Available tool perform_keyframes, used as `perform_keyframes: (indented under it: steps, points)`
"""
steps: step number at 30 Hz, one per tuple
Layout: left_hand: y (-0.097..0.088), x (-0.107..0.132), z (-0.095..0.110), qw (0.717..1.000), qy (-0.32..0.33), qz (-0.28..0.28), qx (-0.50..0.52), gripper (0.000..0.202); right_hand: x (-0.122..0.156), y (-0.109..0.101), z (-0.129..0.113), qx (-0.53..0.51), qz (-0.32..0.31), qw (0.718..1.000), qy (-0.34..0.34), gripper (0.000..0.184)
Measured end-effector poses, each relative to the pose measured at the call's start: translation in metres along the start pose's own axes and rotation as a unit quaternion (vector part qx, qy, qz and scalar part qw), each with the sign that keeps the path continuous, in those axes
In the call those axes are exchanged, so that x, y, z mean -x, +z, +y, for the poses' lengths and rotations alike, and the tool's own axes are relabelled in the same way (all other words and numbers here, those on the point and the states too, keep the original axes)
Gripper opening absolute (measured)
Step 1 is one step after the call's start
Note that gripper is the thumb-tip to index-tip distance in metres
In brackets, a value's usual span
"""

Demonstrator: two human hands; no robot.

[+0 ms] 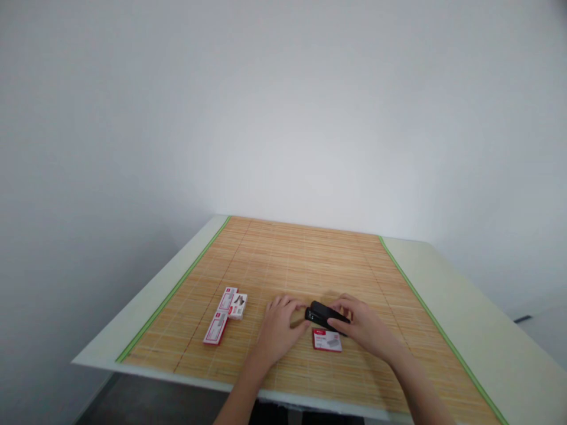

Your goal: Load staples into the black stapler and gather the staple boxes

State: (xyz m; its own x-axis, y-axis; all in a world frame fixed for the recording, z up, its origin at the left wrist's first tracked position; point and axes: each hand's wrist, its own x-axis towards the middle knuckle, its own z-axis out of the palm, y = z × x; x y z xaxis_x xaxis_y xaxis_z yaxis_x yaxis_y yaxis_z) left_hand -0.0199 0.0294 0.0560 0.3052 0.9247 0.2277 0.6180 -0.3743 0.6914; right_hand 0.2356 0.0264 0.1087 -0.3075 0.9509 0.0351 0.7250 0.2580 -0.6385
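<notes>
A black stapler [319,317] lies on the bamboo mat, angled with its front end to the left. My right hand [361,321] grips its right end, thumb on the near side and fingers on the far side. My left hand [280,327] is beside the stapler's left end, thumb and forefinger spread apart around that end; whether they touch it is hard to tell. Just in front of the stapler lies a small red and white staple box [326,340], close to my right thumb.
Left of my hands, two long pink and white boxes [215,328] [227,299] lie end to end. A small white box with a stapler picture [238,306] sits against them. The bamboo mat [301,254] with green edging covers the table's middle; a white wall [310,118] stands behind.
</notes>
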Motion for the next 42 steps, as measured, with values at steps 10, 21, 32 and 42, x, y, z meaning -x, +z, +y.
perform_keyframes:
  steps: [10,21,32,42]
  points:
    - [-0.008,0.007,0.019,0.994,0.072,-0.075,0.016,0.054,0.041,0.038,0.045,-0.124,0.141,0.968,0.166,0.054]
    - [0.013,0.013,0.052,0.991,0.051,-0.1,-0.071,0.054,0.041,0.052,0.044,-0.176,0.186,0.948,0.186,0.057]
    - [-0.031,0.022,0.013,0.992,-0.042,-0.117,-0.005,0.07,0.044,0.046,0.036,-0.193,0.167,0.951,0.176,0.054]
    - [0.002,0.007,0.03,0.99,0.064,-0.123,0.016,0.073,0.049,0.077,0.006,-0.3,0.133,0.929,0.17,0.061]
